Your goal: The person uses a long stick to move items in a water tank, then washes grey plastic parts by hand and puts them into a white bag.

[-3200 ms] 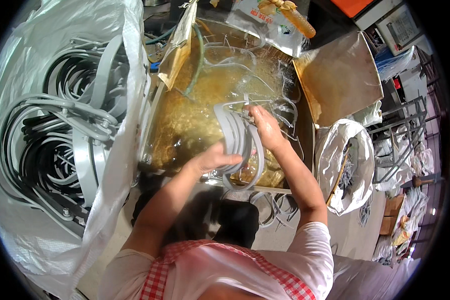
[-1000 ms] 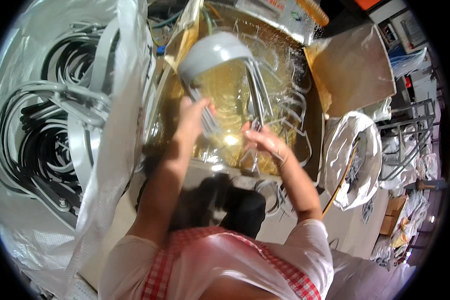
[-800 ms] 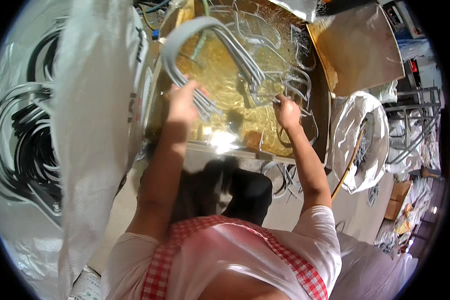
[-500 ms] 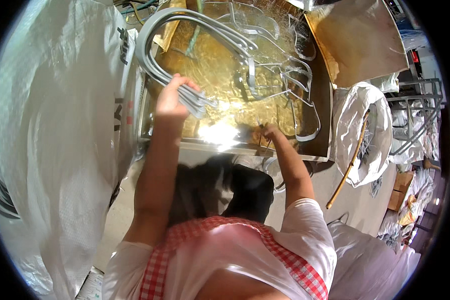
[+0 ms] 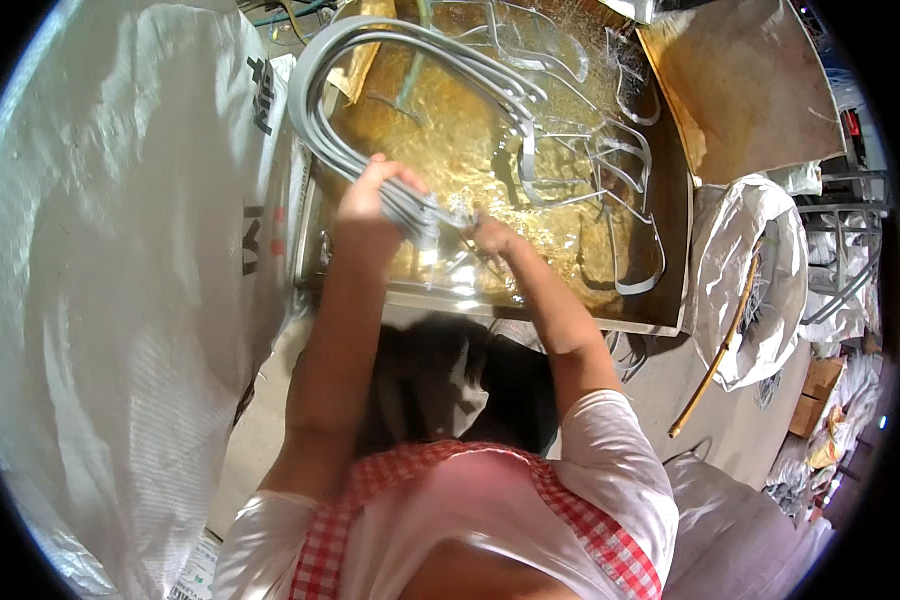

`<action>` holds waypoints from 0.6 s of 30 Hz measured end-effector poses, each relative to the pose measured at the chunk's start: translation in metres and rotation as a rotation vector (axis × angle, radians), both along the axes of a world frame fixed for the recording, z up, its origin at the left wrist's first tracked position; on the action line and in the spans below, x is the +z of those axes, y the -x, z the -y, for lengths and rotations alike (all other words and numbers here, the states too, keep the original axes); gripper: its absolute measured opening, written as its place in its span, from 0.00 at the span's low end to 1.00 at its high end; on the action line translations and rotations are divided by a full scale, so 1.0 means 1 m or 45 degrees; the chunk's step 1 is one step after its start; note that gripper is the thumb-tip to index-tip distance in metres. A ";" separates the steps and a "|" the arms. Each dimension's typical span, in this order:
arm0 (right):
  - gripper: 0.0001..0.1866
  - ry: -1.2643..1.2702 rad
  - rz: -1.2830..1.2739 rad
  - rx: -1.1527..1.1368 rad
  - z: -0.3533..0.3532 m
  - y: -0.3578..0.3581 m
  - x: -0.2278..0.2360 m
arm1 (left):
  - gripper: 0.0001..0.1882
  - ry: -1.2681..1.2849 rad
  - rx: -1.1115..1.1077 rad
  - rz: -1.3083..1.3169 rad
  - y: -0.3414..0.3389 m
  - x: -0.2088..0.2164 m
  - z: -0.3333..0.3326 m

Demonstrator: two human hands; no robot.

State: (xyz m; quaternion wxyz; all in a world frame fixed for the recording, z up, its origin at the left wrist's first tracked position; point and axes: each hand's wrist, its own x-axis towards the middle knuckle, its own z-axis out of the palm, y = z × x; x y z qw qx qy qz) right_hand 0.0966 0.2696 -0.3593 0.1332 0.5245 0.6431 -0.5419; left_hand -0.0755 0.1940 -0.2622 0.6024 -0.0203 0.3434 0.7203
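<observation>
My left hand is wrapped round a bundle of grey bent strips, several looped lengths stacked together. The bundle is held at its near ends, and its curve reaches up and left over a metal tank of yellowish water. Close by the bundle's near ends is my right hand, fingers drawn together over the water. Thin dark pieces show at its fingers, too blurred to name. Other grey bent strips lie loose in the water at the tank's right side.
A tall white woven sack stands along the left. Right of the tank is an open white sack with a long stick leaning on it. A stained board rises at the tank's far right corner. Cardboard boxes sit farther right.
My right hand has moved up and left from the tank's near rim to the near ends of the bundle. My left hand keeps its hold on the bundle. The view has shifted slightly.
</observation>
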 end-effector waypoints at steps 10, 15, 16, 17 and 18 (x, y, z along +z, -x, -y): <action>0.14 -0.482 -0.275 0.294 0.034 0.065 -0.173 | 0.04 0.154 -0.010 -0.098 -0.009 -0.002 -0.011; 0.15 -0.613 -0.417 -0.480 0.010 0.028 -0.040 | 0.18 0.184 0.050 -0.025 -0.009 0.008 -0.008; 0.13 -0.446 -0.360 -0.611 -0.005 0.006 -0.026 | 0.16 0.131 -0.029 -0.041 -0.005 -0.001 -0.010; 0.12 -0.544 -0.378 -0.778 -0.021 -0.037 -0.063 | 0.14 0.066 -0.165 -0.039 -0.012 -0.015 -0.020; 0.12 -0.641 -0.419 -0.862 -0.021 -0.046 -0.051 | 0.11 0.059 -0.157 0.019 0.000 -0.028 -0.018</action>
